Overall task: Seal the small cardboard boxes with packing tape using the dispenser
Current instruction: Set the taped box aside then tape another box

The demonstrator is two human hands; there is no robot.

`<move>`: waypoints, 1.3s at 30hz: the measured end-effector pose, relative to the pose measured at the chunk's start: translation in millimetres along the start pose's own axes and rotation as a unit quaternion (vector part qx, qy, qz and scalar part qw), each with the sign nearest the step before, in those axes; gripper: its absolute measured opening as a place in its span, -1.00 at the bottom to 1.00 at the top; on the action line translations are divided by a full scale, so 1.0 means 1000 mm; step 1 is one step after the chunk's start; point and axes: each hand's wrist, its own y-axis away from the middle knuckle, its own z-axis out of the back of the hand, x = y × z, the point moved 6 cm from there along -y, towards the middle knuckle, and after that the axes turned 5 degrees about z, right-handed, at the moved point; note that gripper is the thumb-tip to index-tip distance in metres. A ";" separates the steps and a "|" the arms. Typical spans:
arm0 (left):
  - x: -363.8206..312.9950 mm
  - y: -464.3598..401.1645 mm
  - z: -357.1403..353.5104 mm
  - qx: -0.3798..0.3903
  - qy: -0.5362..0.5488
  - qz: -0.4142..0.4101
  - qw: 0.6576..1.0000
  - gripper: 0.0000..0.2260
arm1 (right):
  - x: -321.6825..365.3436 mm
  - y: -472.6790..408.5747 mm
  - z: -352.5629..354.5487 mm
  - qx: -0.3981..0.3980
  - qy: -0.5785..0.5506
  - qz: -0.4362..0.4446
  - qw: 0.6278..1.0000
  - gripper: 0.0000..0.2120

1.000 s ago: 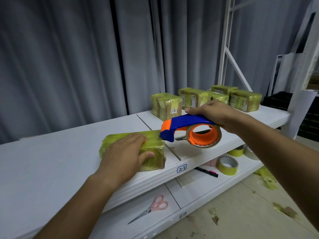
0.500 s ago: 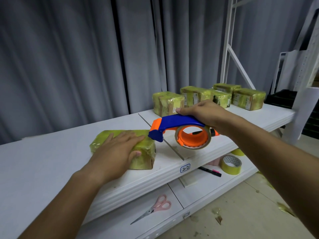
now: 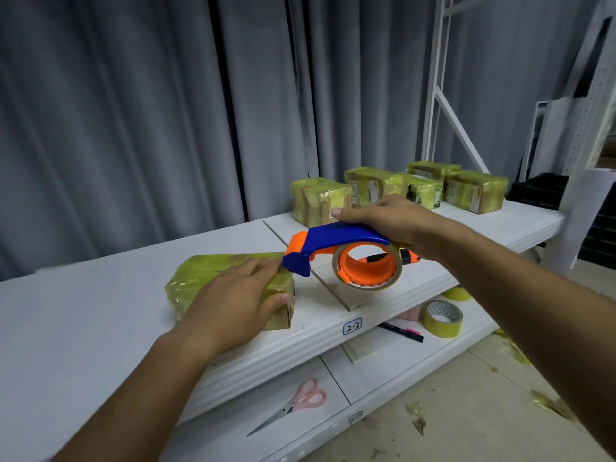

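a: where is everything right now?

b: centre of the frame. the left hand (image 3: 233, 301) lies spread flat on the small box (image 3: 213, 278), fingers straight, thumb on its near right face, pressing it onto the white surface (image 3: 83, 328). the right hand (image 3: 393, 221) is curled round the blue handle of the tape dispenser (image 3: 346, 255), gripping it, with the blue nose just at the box's upper right corner, right by the left fingertips.

a: is tape already stuck to the box?

b: can't tell. the box is already shiny with yellowish tape, so a fresh strip wouldn't show.

a: what could go wrong?

b: my guess: the cutter edge sits close to those fingertips, so a quick pull across could nick them. the box looks light and lies near the front edge, so a sideways tug may slide or tip it if the press eases. a tilted nose could lay the tape crooked or wrinkled.

a: and the finished boxes (image 3: 393, 191)?

b: upper right, well apart.
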 end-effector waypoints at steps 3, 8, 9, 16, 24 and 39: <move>-0.001 -0.001 -0.001 -0.006 0.002 0.008 1.000 -0.44 | 0.000 0.000 0.001 0.013 0.010 0.000 1.000 -0.43; 0.001 -0.001 -0.002 -0.009 0.006 0.017 1.000 -0.46 | -0.003 -0.001 0.001 0.032 -0.005 0.002 0.999 -0.47; 0.001 -0.001 -0.002 -0.010 0.007 0.017 1.000 -0.46 | -0.003 -0.001 0.000 0.037 -0.007 0.003 0.999 -0.47; 0.003 -0.002 -0.003 -0.015 0.010 0.018 1.000 -0.46 | -0.013 -0.003 0.011 0.059 -0.023 -0.005 0.998 -0.38; 0.000 -0.003 0.000 -0.010 -0.014 0.016 1.000 -0.45 | -0.008 -0.005 0.013 0.048 0.006 0.003 0.999 -0.31; 0.003 -0.003 -0.005 -0.005 -0.001 0.024 1.000 -0.46 | -0.016 0.002 0.012 0.062 -0.023 0.007 0.998 -0.27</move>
